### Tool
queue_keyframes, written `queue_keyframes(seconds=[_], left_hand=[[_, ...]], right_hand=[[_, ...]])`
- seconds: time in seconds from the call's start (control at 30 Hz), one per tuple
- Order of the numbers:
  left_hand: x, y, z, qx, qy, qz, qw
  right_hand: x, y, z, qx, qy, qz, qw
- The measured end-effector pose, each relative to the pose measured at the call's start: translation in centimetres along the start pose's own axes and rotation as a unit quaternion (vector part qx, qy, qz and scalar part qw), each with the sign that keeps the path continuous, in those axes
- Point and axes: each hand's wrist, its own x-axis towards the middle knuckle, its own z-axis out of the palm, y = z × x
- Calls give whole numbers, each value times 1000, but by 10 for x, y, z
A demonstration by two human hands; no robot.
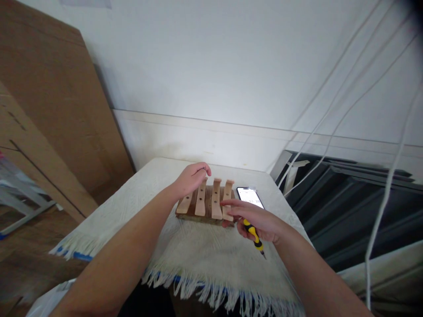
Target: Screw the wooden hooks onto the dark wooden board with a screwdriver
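Observation:
A dark wooden board (208,207) lies on the cloth, with several pale curved wooden hooks (216,207) set side by side across it. Dark screw heads or holes show on their faces. My left hand (193,179) rests over the far left part of the board, its fingers curled; it covers the top of the leftmost hook, and what it grips is hidden. A yellow and black screwdriver (254,232) is held in the lower fingers of my right hand (256,220), its tip pointing down toward me. The outstretched fingers of that hand reach over the rightmost hook.
A lit phone (250,197) lies just right of the board. White fringed cloth (191,255) covers the table, which stands against a white wall. White cables (380,220) hang at the right, by dark folded panels (333,202). A large cardboard box (66,88) stands left.

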Motion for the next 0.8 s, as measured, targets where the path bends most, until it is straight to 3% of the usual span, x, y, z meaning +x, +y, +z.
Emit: queue_keyframes(seconds=[0.53, 0.67, 0.8], left_hand=[[-4, 5, 7, 36, -55, 3, 998], [-8, 14, 7, 16, -95, -7, 995], [-11, 24, 7, 4, -156, 45, 987]], right_hand=[[0, -3, -11, 12, 47, -12, 999], [0, -5, -21, 88, 57, -48, 993], [-3, -6, -23, 94, 25, -92, 991]])
